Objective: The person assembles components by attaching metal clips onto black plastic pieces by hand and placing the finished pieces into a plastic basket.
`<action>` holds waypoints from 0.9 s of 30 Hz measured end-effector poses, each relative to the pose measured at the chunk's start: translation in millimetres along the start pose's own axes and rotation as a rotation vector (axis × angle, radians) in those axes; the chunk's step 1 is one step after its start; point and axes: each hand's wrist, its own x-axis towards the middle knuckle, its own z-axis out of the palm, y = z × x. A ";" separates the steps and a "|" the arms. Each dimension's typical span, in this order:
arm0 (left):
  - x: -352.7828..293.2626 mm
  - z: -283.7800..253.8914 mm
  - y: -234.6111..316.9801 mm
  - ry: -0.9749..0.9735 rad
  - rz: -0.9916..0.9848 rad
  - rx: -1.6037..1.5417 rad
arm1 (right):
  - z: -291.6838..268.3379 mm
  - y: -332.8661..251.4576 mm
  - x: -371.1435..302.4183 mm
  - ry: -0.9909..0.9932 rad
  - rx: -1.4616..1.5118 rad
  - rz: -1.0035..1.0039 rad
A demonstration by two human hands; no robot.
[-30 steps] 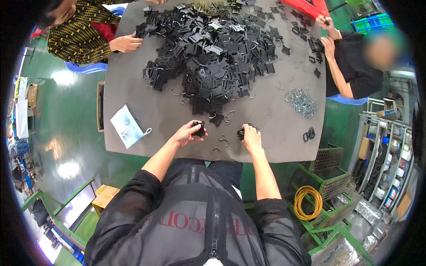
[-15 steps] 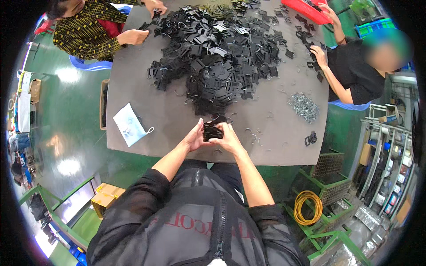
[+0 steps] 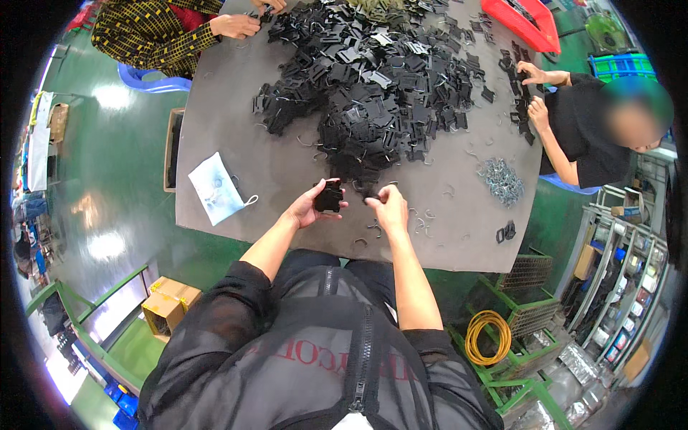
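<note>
My left hand holds a small stack of black plastic buckle pieces, its thumb along the top and fingertips curled round the far side. Just to the right, my right hand is apart from that stack, thumb and fingers pinched at a dark, blurred piece that looks like one more buckle. The near tip of a large heap of black plastic buckles lies right beyond both hands. Several bent wire pieces lie on the grey table next to my right hand.
A white-blue pouch lies at left. To the right are a pile of metal wire pieces and loose black buckles. Two co-workers' hands work at the far edges, near a red tray.
My right hand has left the stack and moved right, pinching near the heap. My left hand keeps the stack, slightly farther left. The right co-worker's hands shifted along a row of buckles.
</note>
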 end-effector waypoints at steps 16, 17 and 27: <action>7.5 3.9 25.7 -0.016 0.029 -0.109 | -28.3 -11.7 32.4 0.154 0.447 -0.292; 8.1 6.4 27.0 -0.015 0.024 -0.103 | -28.6 -4.7 29.8 0.167 0.634 -0.278; 17.2 14.7 23.7 -0.016 0.011 -0.130 | -35.2 17.2 31.9 0.056 1.070 -0.151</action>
